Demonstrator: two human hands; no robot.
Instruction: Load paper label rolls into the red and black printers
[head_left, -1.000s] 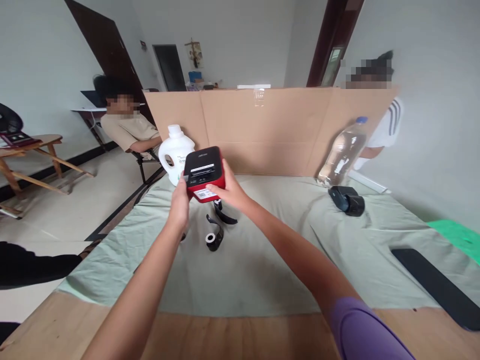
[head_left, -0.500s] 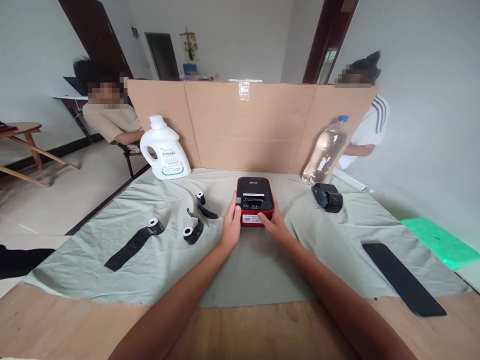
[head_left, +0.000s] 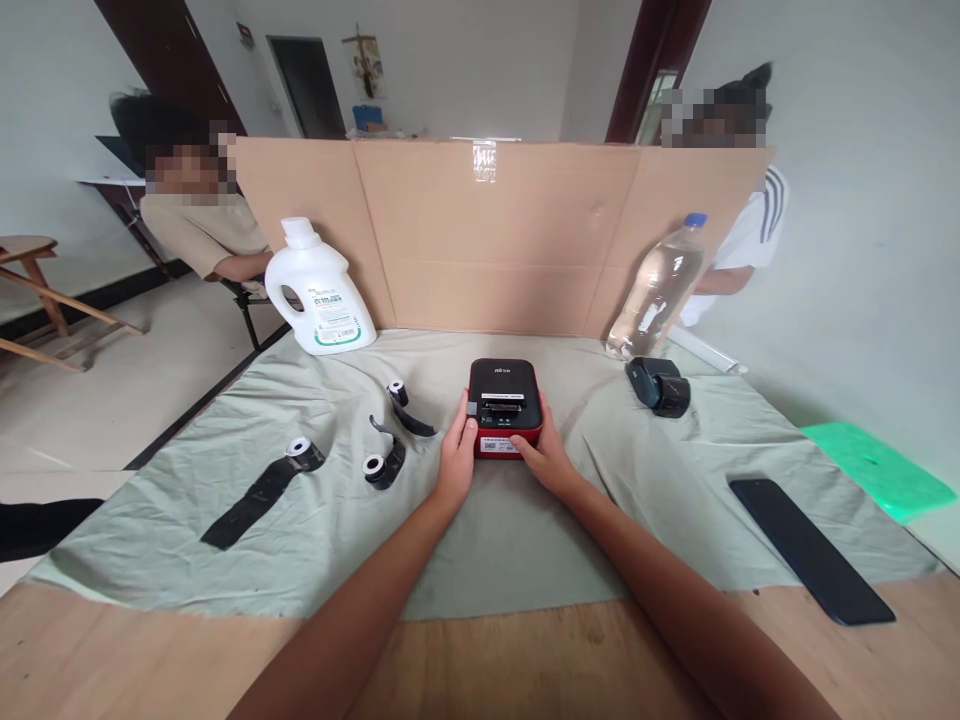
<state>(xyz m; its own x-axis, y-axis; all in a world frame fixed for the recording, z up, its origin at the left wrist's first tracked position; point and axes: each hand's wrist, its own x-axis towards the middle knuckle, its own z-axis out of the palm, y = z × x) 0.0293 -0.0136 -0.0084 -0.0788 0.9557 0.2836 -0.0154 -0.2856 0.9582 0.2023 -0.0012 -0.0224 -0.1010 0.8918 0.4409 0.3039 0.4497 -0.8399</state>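
Note:
Between my two hands is a black and red label printer (head_left: 506,385), upright at the middle of the cloth, its slot and front label facing me. My left hand (head_left: 456,450) grips its left side, thumb near the front corner. My right hand (head_left: 546,450) holds the right side, its thumb pressed on the front face by the label. Left of the printer lie several partly unrolled rolls of black tape-like strip (head_left: 304,455) with white cores. Fingers behind the printer's sides are partly hidden.
A cardboard panel (head_left: 480,240) stands across the back, with a white detergent jug (head_left: 322,295) and a clear water bottle (head_left: 660,285) before it. At right are a dark device with a black roll (head_left: 656,385) and a phone (head_left: 810,550). Two people sit beyond the panel.
The camera view has shifted slightly, moving the background up a little. Both hands keep their hold on the printer, which shows no clear movement on the cloth.

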